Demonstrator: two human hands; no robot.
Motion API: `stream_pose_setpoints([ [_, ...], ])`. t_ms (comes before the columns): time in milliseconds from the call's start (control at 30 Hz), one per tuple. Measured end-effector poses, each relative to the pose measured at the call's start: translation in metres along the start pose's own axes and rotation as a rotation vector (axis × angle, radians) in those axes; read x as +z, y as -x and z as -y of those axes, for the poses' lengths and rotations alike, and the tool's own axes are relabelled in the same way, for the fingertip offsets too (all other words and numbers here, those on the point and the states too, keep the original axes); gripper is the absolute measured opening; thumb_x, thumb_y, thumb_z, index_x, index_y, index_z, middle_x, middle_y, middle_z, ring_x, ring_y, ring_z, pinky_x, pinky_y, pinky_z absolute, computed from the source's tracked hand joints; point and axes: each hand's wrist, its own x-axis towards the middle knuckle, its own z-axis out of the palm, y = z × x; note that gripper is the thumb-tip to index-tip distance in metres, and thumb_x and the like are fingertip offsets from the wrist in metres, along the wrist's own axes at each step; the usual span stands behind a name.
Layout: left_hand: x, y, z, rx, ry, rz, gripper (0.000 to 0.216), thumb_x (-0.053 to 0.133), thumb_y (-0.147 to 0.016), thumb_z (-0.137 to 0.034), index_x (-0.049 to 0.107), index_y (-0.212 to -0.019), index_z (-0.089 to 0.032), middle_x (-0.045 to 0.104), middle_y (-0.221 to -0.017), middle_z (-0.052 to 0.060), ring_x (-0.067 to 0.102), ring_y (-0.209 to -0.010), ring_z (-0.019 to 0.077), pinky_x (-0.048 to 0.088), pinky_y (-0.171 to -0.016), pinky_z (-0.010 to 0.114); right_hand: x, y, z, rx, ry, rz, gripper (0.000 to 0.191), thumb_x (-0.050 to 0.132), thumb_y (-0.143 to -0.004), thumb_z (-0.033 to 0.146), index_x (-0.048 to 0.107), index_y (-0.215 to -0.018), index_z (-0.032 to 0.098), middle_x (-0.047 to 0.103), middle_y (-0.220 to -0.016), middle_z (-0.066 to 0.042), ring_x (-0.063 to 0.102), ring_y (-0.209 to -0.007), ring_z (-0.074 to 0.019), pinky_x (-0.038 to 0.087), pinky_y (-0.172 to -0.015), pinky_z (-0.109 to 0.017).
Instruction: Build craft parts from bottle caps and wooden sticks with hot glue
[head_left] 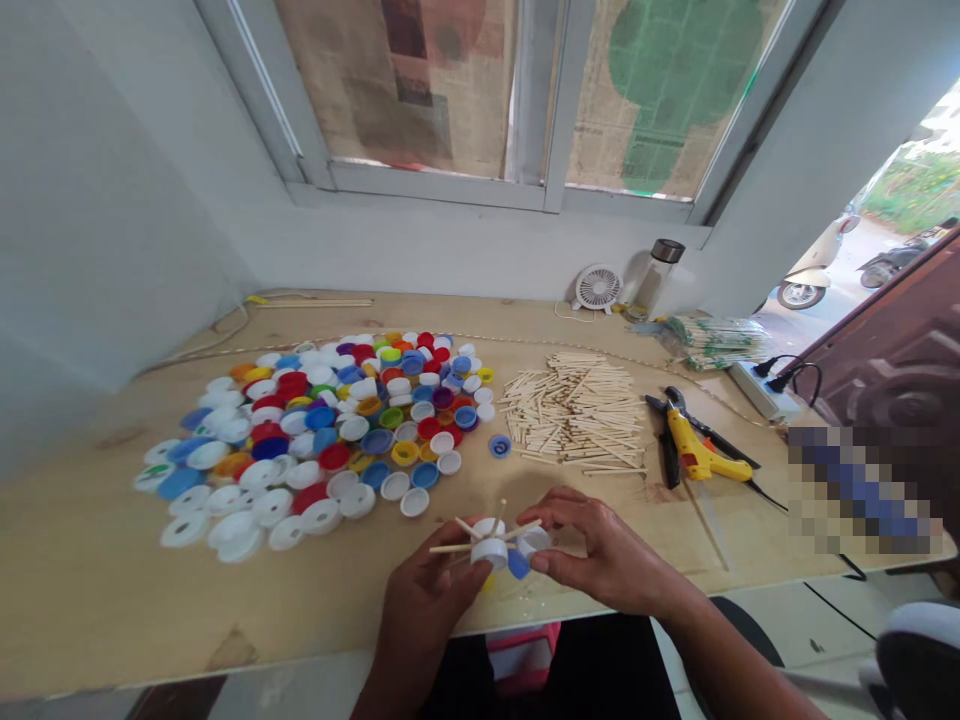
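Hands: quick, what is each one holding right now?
Left hand: closed on the white plastic bottle cap with wooden sticks.
Right hand: pinching another white plastic cap beside it.

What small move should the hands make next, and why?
Probably the right hand should push its white cap onto the stick tip: the left hand holds the hub cap steady, and the white cap sits at that stick's end.

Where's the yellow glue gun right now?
In the head view the glue gun lies on the right side of the table, against the black pliers, just right of the wooden stick pile.
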Motion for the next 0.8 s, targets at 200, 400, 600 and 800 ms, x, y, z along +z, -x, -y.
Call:
stream_pose_setpoints([
  [200,-0.008,-0.003,0.004,-0.047,-0.056,0.029,0.036,0.082,-0.056,-0.039,0.074,-0.085,-0.020,0.077,-0.090,0.005,0.069,-0.091,0.0259,0.054,-0.078,0.028,0.001,-0.001,-0.002,-0.015,0.023,0.033,0.020,0.065,-0.085,0.028,0.067,-0.103,0.021,0.065,-0.099,-0.004,0.060,-0.090,-0.0167,0.046,-0.081,-0.030],
  [400,-0.008,-0.005,0.004,-0.064,-0.103,0.032,0.044,0.081,-0.054,-0.047,0.074,-0.088,-0.020,0.077,-0.092,0.006,0.069,-0.091,0.0269,0.055,-0.077,0.028,0.002,-0.001,-0.003,-0.016,0.037,0.022,0.021,0.066,-0.083,0.027,0.067,-0.103,0.020,0.064,-0.095,-0.004,0.061,-0.088,-0.0161,0.046,-0.077,-0.028],
  [600,-0.004,-0.002,-0.002,-0.038,-0.087,0.026,0.042,0.082,-0.052,-0.048,0.075,-0.084,-0.021,0.078,-0.088,0.005,0.069,-0.089,0.0274,0.055,-0.077,0.029,0.003,0.000,-0.001,-0.017,0.041,0.006,0.021,0.066,-0.083,0.026,0.067,-0.103,0.020,0.065,-0.094,-0.003,0.061,-0.087,-0.0160,0.047,-0.077,-0.028],
  [800,0.002,0.002,-0.006,0.005,-0.116,-0.051,0.044,0.081,-0.052,-0.052,0.076,-0.082,-0.021,0.077,-0.083,0.006,0.070,-0.085,0.0306,0.057,-0.071,0.033,0.001,0.004,0.002,-0.035,0.024,-0.015,0.029,0.069,-0.080,0.030,0.066,-0.109,0.022,0.065,-0.101,-0.004,0.062,-0.093,-0.0181,0.048,-0.080,-0.031],
])
